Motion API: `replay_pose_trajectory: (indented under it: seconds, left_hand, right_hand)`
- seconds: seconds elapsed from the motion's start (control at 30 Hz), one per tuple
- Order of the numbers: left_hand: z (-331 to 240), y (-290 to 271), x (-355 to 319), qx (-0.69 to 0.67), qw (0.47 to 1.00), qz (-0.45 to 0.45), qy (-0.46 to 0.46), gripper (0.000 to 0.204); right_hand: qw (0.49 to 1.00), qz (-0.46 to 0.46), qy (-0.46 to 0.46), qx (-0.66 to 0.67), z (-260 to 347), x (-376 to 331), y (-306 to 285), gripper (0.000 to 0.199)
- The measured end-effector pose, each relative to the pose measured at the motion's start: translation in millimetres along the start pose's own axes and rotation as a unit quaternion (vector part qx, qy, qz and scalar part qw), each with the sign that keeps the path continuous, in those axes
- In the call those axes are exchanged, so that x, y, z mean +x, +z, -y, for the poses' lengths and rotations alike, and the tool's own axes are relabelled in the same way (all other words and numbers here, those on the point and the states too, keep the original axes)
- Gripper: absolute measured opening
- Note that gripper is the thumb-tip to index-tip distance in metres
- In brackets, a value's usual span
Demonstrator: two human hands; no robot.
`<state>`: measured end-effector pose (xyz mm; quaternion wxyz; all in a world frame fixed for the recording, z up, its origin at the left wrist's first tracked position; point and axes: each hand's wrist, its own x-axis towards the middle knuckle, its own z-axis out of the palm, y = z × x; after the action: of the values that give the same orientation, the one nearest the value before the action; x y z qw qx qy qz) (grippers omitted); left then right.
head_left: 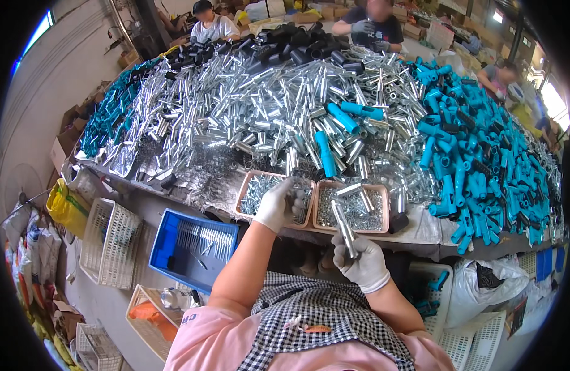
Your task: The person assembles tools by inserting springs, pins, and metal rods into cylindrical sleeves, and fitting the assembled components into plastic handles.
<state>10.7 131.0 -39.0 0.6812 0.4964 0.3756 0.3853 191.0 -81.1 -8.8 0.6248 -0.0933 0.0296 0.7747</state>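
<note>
My right hand [361, 263], in a white glove with grey fingers, grips a shiny metal tube [343, 226] that tilts up and to the left. A thinner rod-like end shows at its top. My left hand [278, 204], gloved the same way, is over the right side of a pink tray [237, 209] of small metal pins or screws. Its fingers are curled together, and what they hold, if anything, is hidden. Close beside it, a second pink tray [350, 230] contains small metal pieces, with loose metal tubes [350, 190] lying across its top.
A heap of metal tubes and rods [235, 99] covers the table, with black sleeves [291, 46] behind. Teal plastic handles [476, 161] are piled at right. A blue bin [173, 272] of metal rods and a white crate [108, 244] stand left. Other people [214, 28] work across the table.
</note>
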Motion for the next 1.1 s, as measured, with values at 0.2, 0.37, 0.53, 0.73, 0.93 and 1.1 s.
replay_pose_trajectory:
  seconds: [0.2,0.37,0.53,0.73,0.93,1.1]
  left_hand:
    - [-41.4,19.6,-6.9,0.416,0.904,-0.069,0.065,0.080]
    - [-64.5,38.4,20.9,0.547,0.834,-0.069,0.000,0.082]
    - [-56.1,41.1,30.9,0.548,0.826,-0.104,0.080,0.037]
    - [-72.1,33.5,37.5,0.383,0.916,-0.051,0.106,0.031]
    - [-82.2,40.0,57.4,0.206,0.976,0.005,0.067,0.018]
    - [-105.1,51.9,86.5,0.244,0.964,-0.002,0.100,0.020]
  right_hand:
    - [0.986,-0.093,-0.034,-0.132,10.8,6.6,11.5,0.038]
    - [0.959,-0.138,-0.068,-0.237,8.6,19.0,20.0,0.027]
    - [0.932,-0.182,-0.070,-0.304,8.5,36.3,23.4,0.016]
    - [0.885,-0.187,-0.122,-0.409,23.1,70.4,31.8,0.019]
    - [0.896,-0.143,-0.141,-0.396,29.1,112.2,42.9,0.023]
    - [0.889,-0.112,-0.160,-0.415,41.1,143.8,55.4,0.021]
